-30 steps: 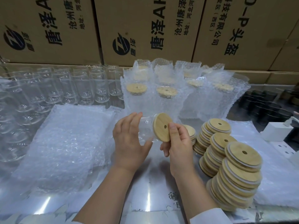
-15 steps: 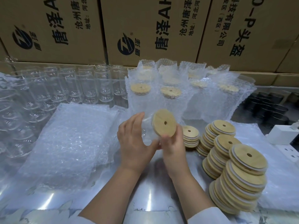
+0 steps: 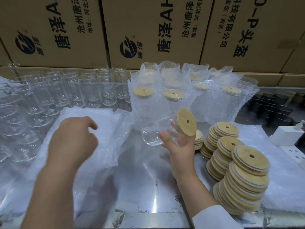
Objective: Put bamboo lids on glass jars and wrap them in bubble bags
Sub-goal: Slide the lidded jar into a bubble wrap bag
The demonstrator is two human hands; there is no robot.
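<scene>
While the right hand (image 3: 179, 142) cradles a clear glass jar (image 3: 155, 131) on its side above the shiny metal counter (image 3: 148, 179), thumb and fingers wrapped round the glass, the round bamboo lid with a centre hole (image 3: 186, 122) already sits on the jar's mouth, so lidding for this unit looks done

Left hand (image 3: 74, 142) is over the flat pile of clear bubble bags (image 3: 102, 123), fingers loosely bent and motion-blurred; can't tell if it has hold of the top bag or only hovers

Step in hand, my read: fetch a bag, then slide the lidded jar in

Done: a cluster of lidded jars standing in bubble bags (image 3: 175, 96) at the back of the counter, in front of the brown printed cardboard boxes (image 3: 148, 30); several, exact count unclear through the film

Left: rows of bare open glass jars (image 3: 92, 90) at back left, a lot of them; leaning stacks of spare bamboo lids (image 3: 247, 179) at right, near the right forearm

Rough call: early-to-mid batch, far more bare jars than bagged ones
</scene>
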